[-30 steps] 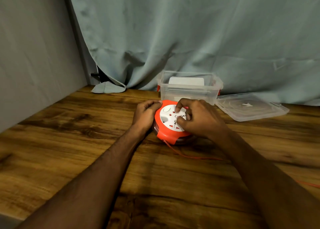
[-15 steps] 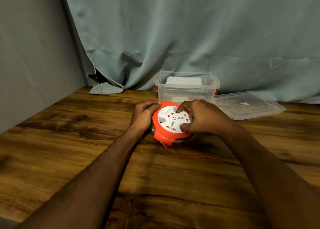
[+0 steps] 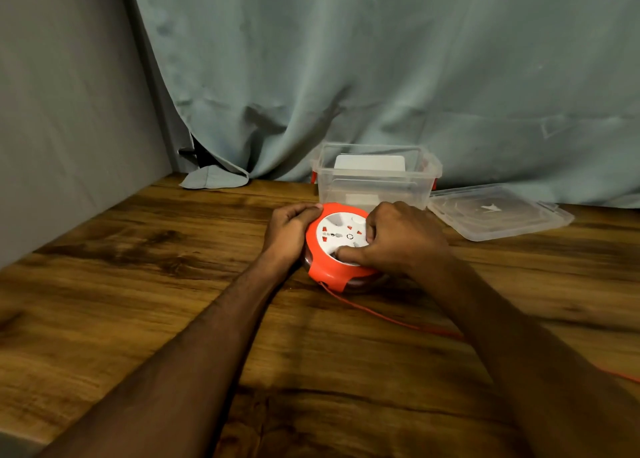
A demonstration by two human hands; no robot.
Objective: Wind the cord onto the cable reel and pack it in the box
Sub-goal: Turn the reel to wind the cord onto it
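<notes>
An orange cable reel point(image 3: 327, 269) with a white socket face lies flat on the wooden table point(image 3: 138, 302). My left hand point(image 3: 289, 232) grips its left rim. My right hand point(image 3: 401, 238) rests on the white face, thumb pressed into its lower edge and fingers curled over its right side. A thin orange cord point(image 3: 388, 319) leaves the reel's front and runs right, passing under my right forearm and showing again near the right edge. A clear plastic box point(image 3: 375, 184) stands open just behind the reel.
The box's clear lid point(image 3: 498, 212) lies flat to its right. A grey-green curtain point(image 3: 381, 77) hangs along the back of the table, with a grey wall point(image 3: 69, 111) on the left. A white object shows inside or behind the box.
The white face has turned under my right hand, whose thumb has swung from the face's right side down to its lower edge. My left hand still holds the rim.
</notes>
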